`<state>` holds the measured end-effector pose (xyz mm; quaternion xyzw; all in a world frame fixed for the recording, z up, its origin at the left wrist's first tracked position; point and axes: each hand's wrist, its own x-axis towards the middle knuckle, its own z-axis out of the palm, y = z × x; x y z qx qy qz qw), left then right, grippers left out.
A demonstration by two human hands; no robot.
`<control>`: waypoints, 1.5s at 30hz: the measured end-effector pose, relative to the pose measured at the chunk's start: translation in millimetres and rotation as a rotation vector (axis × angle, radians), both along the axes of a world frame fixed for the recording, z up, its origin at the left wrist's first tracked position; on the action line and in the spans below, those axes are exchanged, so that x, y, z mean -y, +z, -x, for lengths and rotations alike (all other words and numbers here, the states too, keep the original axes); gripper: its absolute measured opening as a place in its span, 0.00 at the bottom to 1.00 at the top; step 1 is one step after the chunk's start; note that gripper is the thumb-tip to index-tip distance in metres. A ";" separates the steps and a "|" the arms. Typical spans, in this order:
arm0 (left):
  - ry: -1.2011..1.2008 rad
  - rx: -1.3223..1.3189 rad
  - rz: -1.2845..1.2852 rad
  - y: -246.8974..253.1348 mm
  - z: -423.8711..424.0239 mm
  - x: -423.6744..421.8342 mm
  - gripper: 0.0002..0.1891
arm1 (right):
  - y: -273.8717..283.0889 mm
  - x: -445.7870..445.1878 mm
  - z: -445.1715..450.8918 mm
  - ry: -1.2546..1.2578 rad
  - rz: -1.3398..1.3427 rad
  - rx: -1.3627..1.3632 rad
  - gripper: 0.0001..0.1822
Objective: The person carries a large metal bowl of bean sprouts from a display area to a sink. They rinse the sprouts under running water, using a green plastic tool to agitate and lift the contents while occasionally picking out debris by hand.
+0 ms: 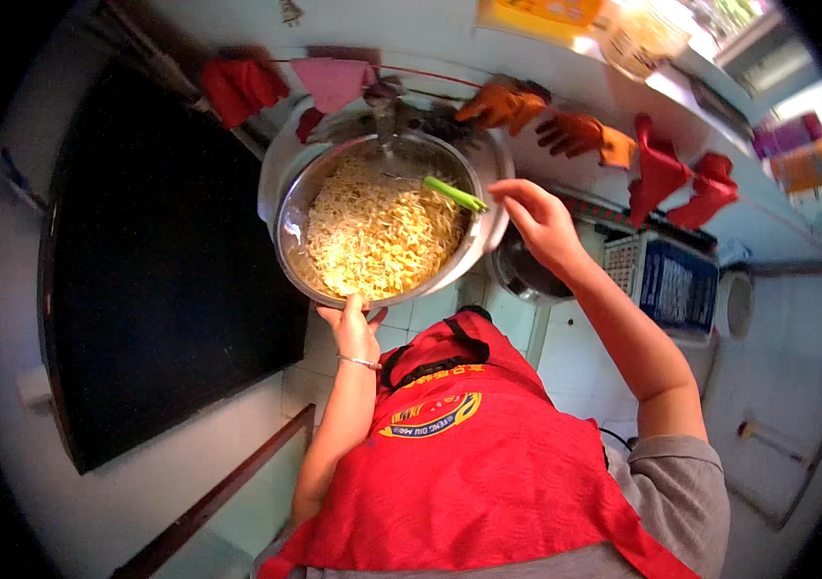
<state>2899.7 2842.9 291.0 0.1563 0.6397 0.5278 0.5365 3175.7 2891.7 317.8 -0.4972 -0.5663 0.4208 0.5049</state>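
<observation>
A round stainless steel basin (288, 250) full of bean sprouts (375, 250) is tilted over a white sink (270, 177). My left hand (355, 329) grips the near rim of the basin, thumb over the edge. At the basin's right side my right hand (537, 217) is raised with its fingers apart, holding nothing. A green handle-like object (454, 195) lies across the right part of the basin, close to my right fingertips; what it belongs to is not clear. Above the far rim is a blurred metal faucet (384, 119), and water seems to run from it.
Red, pink and orange gloves (501, 106) and cloths hang on a line behind the sink. A dark pot (530, 268) stands right of the sink, with a blue crate (677, 286) and a white bucket (735, 304) beyond. A large dark panel (172, 268) is at the left.
</observation>
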 end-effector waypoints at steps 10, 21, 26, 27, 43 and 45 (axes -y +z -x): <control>0.124 0.049 -0.045 -1.5 0.1 -9.3 0.33 | -84.3 -204.3 121.9 -0.091 0.993 -0.737 0.10; 0.134 0.029 -0.034 -0.7 10.5 -21.5 0.37 | -79.9 -231.5 138.9 -0.013 0.951 -0.746 0.16; 0.152 0.060 -0.023 -4.4 14.5 -21.9 0.36 | -34.3 -230.0 114.3 -0.043 0.902 -0.319 0.24; 0.156 0.053 -0.005 -5.8 15.1 -22.3 0.36 | -30.6 -240.5 111.5 -0.041 0.904 -0.335 0.26; 0.145 0.068 -0.002 -14.8 15.6 -26.3 0.35 | -88.8 -229.4 83.9 -0.142 0.118 0.374 0.19; 0.168 0.065 -0.002 -15.6 14.9 -26.6 0.35 | -93.5 -191.0 76.6 -0.140 -0.023 0.625 0.22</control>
